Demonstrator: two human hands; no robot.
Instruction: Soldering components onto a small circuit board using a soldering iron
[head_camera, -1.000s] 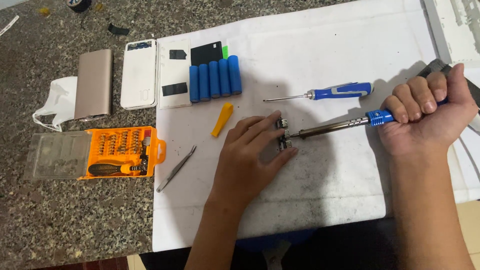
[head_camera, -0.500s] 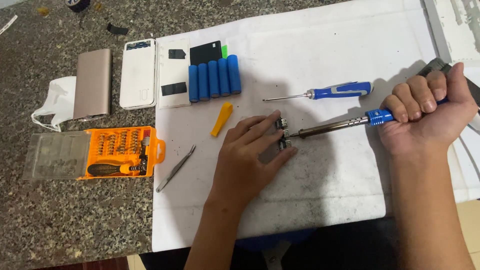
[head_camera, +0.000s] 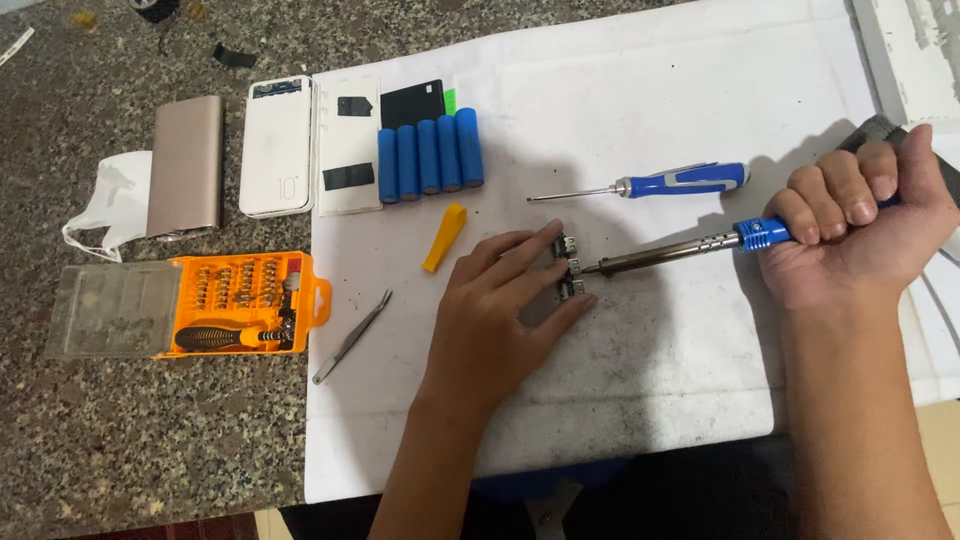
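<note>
I see a small circuit board (head_camera: 567, 270) on the white mat (head_camera: 650, 100), mid-table. My left hand (head_camera: 500, 320) lies flat with fingers spread, pinning it steady. My right hand (head_camera: 860, 235), fisted around a soldering iron (head_camera: 690, 247), brings the tip to the board's edge.

A small repair workbench: a speckled stone desk (head_camera: 150, 430) under a stained white mat (head_camera: 650, 100), with an orange bit set (head_camera: 245, 303), tweezers (head_camera: 350, 324), screwdriver (head_camera: 650, 184) and blue battery cells (head_camera: 430, 155).
</note>
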